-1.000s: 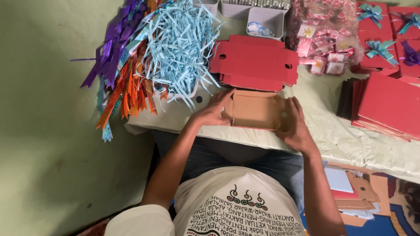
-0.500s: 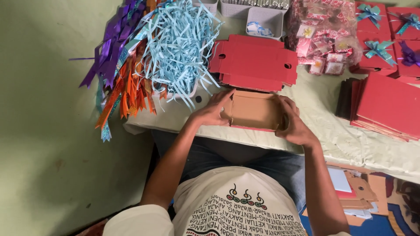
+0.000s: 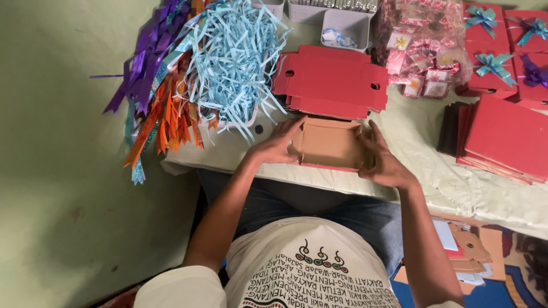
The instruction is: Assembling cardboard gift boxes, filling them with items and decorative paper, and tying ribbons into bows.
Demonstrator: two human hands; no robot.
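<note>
Head view, looking down at a low worktop (image 3: 456, 188) under a pale cloth. Left hand (image 3: 278, 146) grasps the left wall of a small cardboard box (image 3: 331, 144), brown inside, red outside, fingers curled over the rim. Right hand (image 3: 387, 162) grasps the right wall the same way. The box sits open side up at the near edge of the worktop, right between the two hands. Just beyond it, touching or nearly so, a stack of flat red box blanks (image 3: 331, 82). Left of that, a heap of pale blue paper shred (image 3: 234, 57), with purple and orange ribbons (image 3: 162, 97) hanging off the worktop's edge. Far right, a stack of red sheets (image 3: 505, 137); behind them, finished red boxes with bows (image 3: 491, 63)
</note>
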